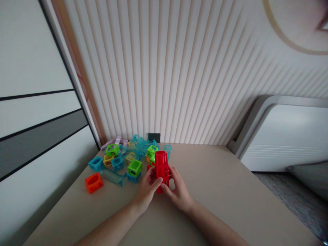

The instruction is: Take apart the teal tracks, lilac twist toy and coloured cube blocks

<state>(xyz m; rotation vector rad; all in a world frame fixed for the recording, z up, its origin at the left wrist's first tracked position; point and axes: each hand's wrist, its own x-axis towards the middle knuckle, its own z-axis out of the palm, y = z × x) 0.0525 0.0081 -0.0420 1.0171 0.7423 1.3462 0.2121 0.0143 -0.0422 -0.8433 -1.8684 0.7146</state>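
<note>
A red tower of stacked open-sided plastic cubes [161, 167] stands upright on the beige table [220, 191]. My left hand [148, 187] grips its lower part from the left, thumb across the front. My right hand [179, 191] holds the same lower part from the right. Just behind and to the left lies a heap of similar pieces: green cubes [134, 167], blue cubes [96, 163], an orange cube [94, 182] and clear teal tubes [112, 177].
The table butts against a ribbed white wall with a dark socket [154, 137]. A white and grey cabinet [38, 130] stands at the left. A bed with a grey headboard [282, 136] lies to the right.
</note>
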